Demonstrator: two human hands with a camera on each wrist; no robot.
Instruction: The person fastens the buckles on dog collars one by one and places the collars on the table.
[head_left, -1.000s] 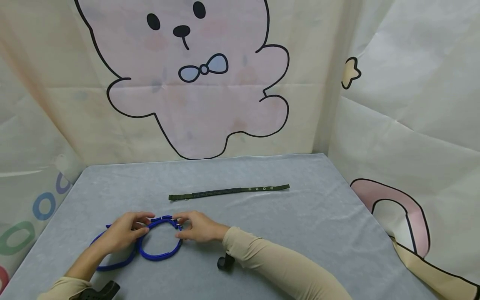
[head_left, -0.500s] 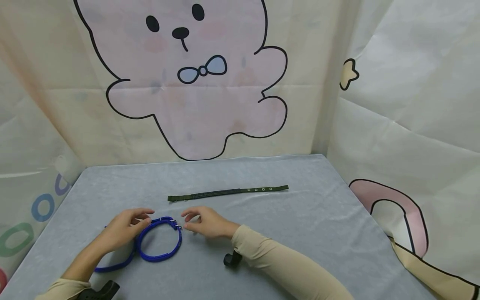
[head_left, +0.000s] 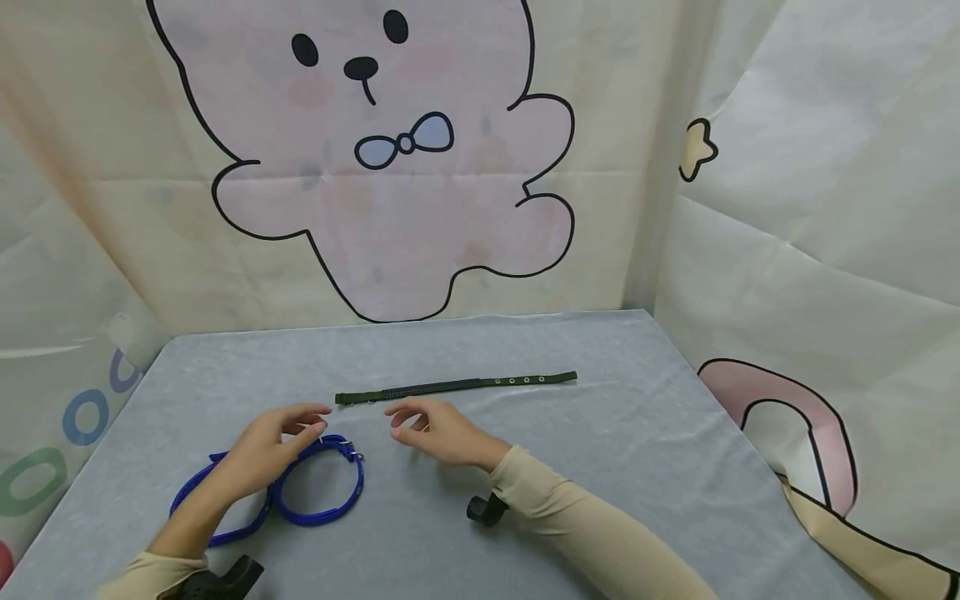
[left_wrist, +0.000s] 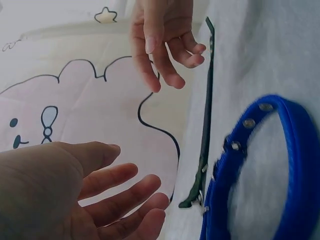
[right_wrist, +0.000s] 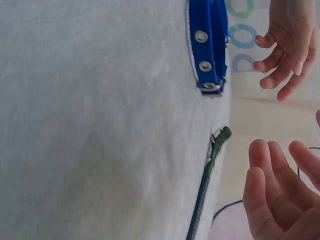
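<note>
Two blue collars lie buckled into loops on the cloth, the right blue collar (head_left: 358,492) with its metal buckle and eyelets showing in both wrist views. Partly behind my left forearm is the left blue collar (head_left: 238,535). My left hand (head_left: 273,446) hovers above the loops with relaxed fingers, holding nothing. To its right my right hand (head_left: 442,431) is raised off the cloth, fingers loosely bent around air. Farther back a dark green collar (head_left: 457,384) lies stretched out flat, with eyelets toward its right end and a buckle at the left end.
A grey cloth covers the table (head_left: 615,467). Printed curtains stand behind it and at both sides, the back curtain (head_left: 420,217) showing a cartoon bear. Each wrist wears a black camera mount, such as the right camera mount (head_left: 487,509).
My right hand has left the right blue collar's buckle and moved up and to the right. My left hand has risen off the collar and shifted slightly right. The collars stay in place.
</note>
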